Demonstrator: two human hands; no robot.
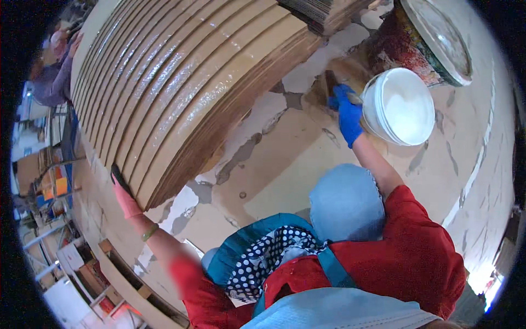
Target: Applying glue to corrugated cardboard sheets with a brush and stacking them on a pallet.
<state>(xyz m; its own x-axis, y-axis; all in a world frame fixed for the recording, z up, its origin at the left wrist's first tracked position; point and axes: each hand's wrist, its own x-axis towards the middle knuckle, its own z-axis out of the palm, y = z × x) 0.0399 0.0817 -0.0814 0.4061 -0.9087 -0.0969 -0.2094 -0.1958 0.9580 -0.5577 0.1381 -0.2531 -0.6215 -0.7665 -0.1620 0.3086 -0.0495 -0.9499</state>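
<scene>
Fanned, overlapping brown cardboard sheets [181, 71] lie in a thick stack at the upper left, their strips glossy and wet. My left hand [125, 192], in a pink glove with dark fingers, rests against the stack's near left corner with its fingers stretched out. Over on the right, my right hand [348, 112], in a blue glove, is closed around what looks like a brush [331, 81] with a dark brown end. Part of the brush is hidden by the fingers. Right beside this hand stands a white bucket [378, 112] with white liquid inside.
A large stained drum [405, 46] stands behind the bucket. Another stack of dark-edged sheets [307, 12] is at the top. The brown work surface [274, 159] has grey and white patches. At the far left are another person's sleeve [52, 85] and cluttered shelving [60, 241].
</scene>
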